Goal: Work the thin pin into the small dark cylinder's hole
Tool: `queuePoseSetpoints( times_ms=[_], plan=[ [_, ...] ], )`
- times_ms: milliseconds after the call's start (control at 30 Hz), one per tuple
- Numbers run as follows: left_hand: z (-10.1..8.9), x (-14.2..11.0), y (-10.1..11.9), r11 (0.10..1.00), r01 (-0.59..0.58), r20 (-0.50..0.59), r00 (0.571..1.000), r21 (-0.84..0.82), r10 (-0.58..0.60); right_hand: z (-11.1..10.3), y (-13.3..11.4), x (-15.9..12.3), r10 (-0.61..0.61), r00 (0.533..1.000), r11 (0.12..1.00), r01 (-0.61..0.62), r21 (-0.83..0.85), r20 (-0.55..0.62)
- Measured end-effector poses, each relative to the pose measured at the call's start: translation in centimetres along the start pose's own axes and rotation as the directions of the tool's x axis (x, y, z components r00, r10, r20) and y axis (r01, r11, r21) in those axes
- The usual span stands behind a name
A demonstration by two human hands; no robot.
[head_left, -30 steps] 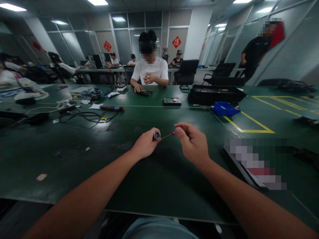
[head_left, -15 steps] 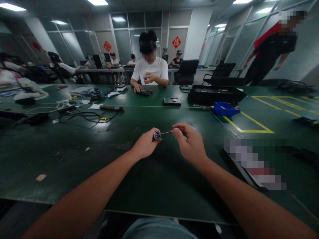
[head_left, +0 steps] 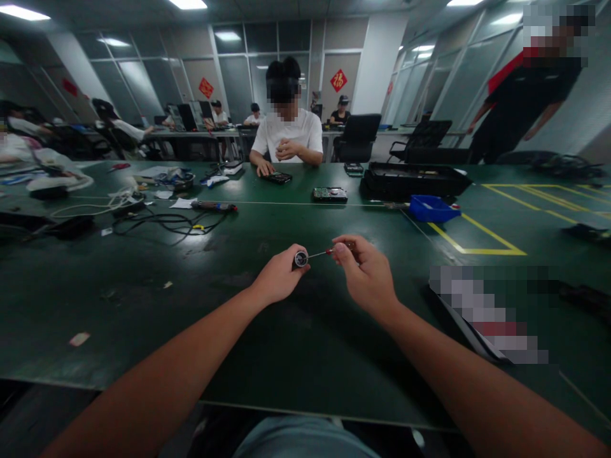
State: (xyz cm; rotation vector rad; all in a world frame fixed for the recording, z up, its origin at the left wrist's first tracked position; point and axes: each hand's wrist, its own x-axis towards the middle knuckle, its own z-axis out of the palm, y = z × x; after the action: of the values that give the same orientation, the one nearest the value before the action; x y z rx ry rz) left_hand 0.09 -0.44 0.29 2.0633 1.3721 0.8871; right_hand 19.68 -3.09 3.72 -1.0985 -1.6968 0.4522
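My left hand [head_left: 279, 278] is closed around a small dark cylindrical part [head_left: 300, 259] with a round metal end facing me. My right hand [head_left: 367, 275] pinches a thin screwdriver [head_left: 323, 253] with a red collar, its tip meeting the end of the cylinder. Both hands hover just above the green table [head_left: 267, 331], close together at its middle.
A blue bin [head_left: 433, 208] and a long black tray [head_left: 414, 179] sit at the back right. A circuit board [head_left: 330, 194], cables [head_left: 167, 222] and a tool [head_left: 214, 207] lie further back. A person in white [head_left: 287, 130] works opposite. Another person [head_left: 525, 95] stands at the right.
My right hand has moved slightly left, bringing the screwdriver tip into the cylinder's end. The standing person at the right has walked closer.
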Motion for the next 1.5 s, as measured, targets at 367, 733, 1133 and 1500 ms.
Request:
queuePoseSetpoints(
  times_ms=[367,733,1133,1500],
  plan=[
    [0.0,-0.1,0.0,1.000,-0.007,0.013,1.000,0.002,0.007,-0.1,-0.3,0.3,0.026,0.999,0.993,-0.030,-0.117,-0.038],
    [0.0,0.0,-0.2,0.998,-0.032,0.008,0.999,0.055,0.031,-0.1,-0.4,0.0,-0.083,0.996,0.952,0.071,-0.298,-0.029],
    [-0.2,-0.1,-0.1,0.999,-0.020,0.013,1.000,0.037,0.020,-0.4,-0.6,-0.1,-0.136,0.986,0.946,0.157,-0.284,0.094],
    [-0.1,-0.1,-0.1,0.998,-0.040,0.024,0.999,0.050,0.039,-0.3,-1.1,-0.4,-0.253,0.940,0.949,0.287,-0.130,0.228]
  ],
)
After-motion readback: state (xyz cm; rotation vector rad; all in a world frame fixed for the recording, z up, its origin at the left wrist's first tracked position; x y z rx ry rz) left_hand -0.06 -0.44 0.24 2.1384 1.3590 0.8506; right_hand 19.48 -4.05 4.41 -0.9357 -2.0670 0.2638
